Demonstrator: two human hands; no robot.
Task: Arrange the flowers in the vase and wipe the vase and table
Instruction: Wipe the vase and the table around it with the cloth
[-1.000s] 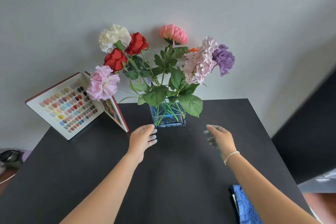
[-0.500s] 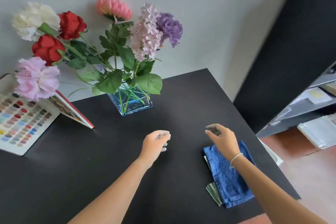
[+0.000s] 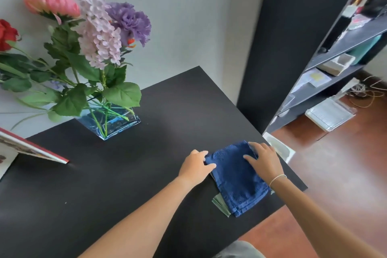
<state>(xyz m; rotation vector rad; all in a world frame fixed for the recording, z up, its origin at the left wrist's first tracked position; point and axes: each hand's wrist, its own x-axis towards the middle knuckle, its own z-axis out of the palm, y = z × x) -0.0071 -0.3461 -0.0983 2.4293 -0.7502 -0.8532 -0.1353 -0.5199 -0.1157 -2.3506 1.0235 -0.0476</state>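
One matte black rectangular table [image 3: 129, 174], filling most of the view, set against a pale grey wall [image 3: 188, 6]. One dark open shelving unit [image 3: 335, 52] standing off to the right above a reddish-brown floor [image 3: 345, 174], holding papers, a small white box and other items too blurred to tell. One bunch of artificial flowers [image 3: 98, 33] at the table's far left: four blooms fully or partly in view, namely one red rose at the frame edge, one pink peony, one pale lilac spray and one purple carnation, all with broad green leaves. One square blue-tinted clear glass vase [image 3: 113, 123], upright on the table near the wall, containing the green stems, which cross inside it. One propped-open book with a red edge [image 3: 31, 148] at the far left, cut off by the frame. One folded dark blue terry cloth [image 3: 234, 178] lying flat near the table's right edge, well apart from the vase, with one greyish-green folded piece [image 3: 221, 205] peeking out beneath its near corner. Two bare hands on the cloth: left hand [image 3: 195, 166] pinching its far left corner between thumb and fingers; right hand [image 3: 265, 160], with a thin white wrist band, spread flat with fingers pressing on its far right part
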